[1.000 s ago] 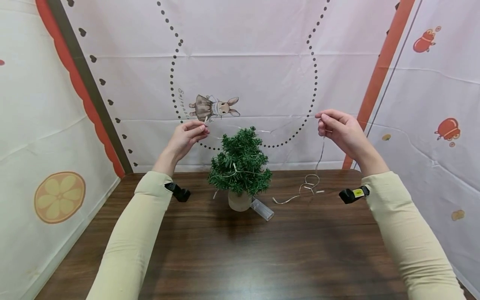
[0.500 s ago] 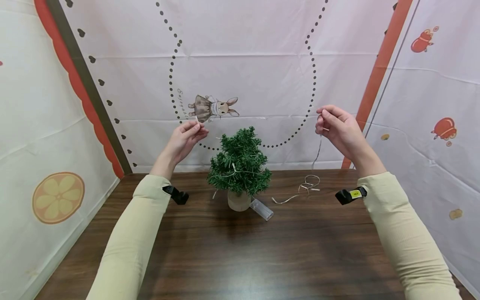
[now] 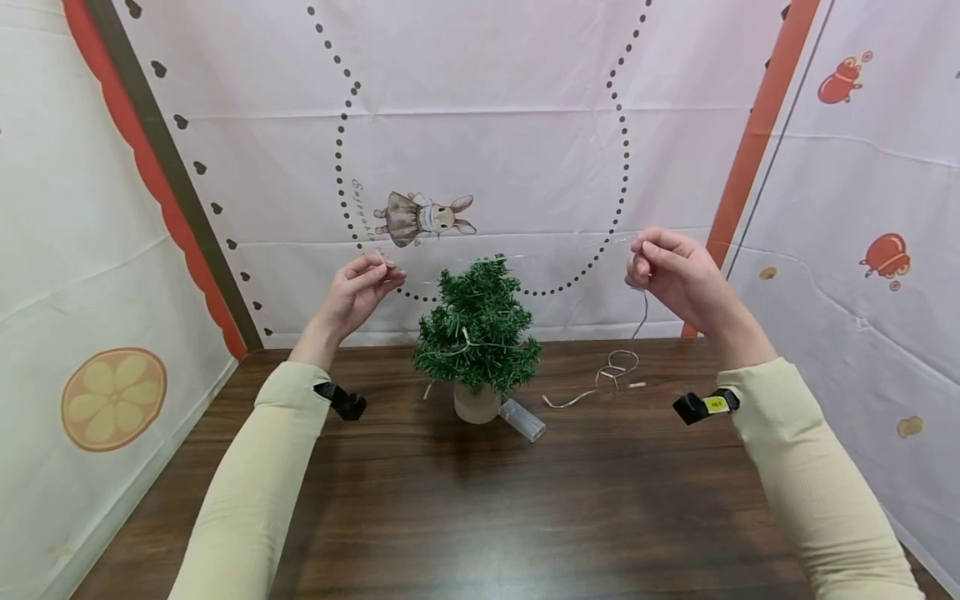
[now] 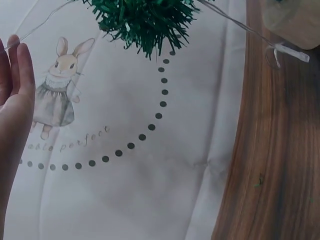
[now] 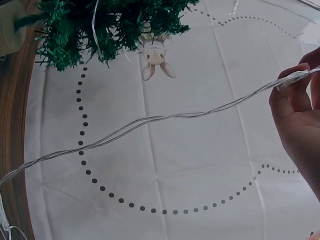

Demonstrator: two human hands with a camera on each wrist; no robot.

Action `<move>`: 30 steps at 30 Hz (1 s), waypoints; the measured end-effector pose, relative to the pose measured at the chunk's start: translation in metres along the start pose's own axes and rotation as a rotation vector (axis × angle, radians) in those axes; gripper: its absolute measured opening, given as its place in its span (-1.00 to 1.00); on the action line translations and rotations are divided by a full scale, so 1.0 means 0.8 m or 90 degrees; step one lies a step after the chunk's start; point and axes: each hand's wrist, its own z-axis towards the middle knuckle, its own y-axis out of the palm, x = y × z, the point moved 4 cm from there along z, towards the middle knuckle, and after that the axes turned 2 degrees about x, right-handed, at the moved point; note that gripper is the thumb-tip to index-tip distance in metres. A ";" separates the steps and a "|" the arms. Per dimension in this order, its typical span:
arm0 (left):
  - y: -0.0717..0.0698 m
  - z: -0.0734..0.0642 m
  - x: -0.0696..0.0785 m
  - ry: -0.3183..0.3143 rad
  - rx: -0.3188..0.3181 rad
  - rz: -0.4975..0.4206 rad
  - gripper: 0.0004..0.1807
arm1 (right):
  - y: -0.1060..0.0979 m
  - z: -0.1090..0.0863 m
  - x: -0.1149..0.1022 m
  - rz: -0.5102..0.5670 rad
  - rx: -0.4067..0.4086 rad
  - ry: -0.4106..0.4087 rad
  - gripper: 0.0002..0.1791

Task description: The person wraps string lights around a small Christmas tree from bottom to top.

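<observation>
A small green artificial Christmas tree (image 3: 480,325) in a pale pot stands on the table. A clear string of fairy lights (image 5: 170,116) lies partly over its branches. Left of the treetop, my left hand (image 3: 358,292) pinches the string between thumb and fingers; part of that hand lies outside the left wrist view. To the right of the tree, raised above the table, my right hand (image 3: 675,271) grips another stretch of it. The faint length between the hands passes near the treetop. From my right hand the twisted wire hangs down to a loose coil (image 3: 618,367).
A clear battery box (image 3: 522,419) lies against the pot's right side. The brown wooden table (image 3: 450,517) ends at a printed cloth (image 3: 495,158) hanging behind, with further cloths on both sides.
My left hand has shifted slightly left and down, away from the tree. My right hand rose slightly, then lowered. The tree and battery box have stayed put.
</observation>
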 end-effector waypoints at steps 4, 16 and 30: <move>-0.003 -0.006 0.000 -0.005 -0.032 0.035 -0.64 | 0.008 -0.005 -0.001 0.045 -0.074 -0.007 -0.73; -0.007 -0.019 -0.001 -0.059 -0.118 0.111 -0.55 | 0.013 -0.031 0.010 0.107 -0.254 -0.042 -0.57; 0.001 -0.026 -0.003 -0.166 -0.150 0.261 -0.84 | 0.007 -0.068 0.036 0.073 -0.308 0.017 -0.46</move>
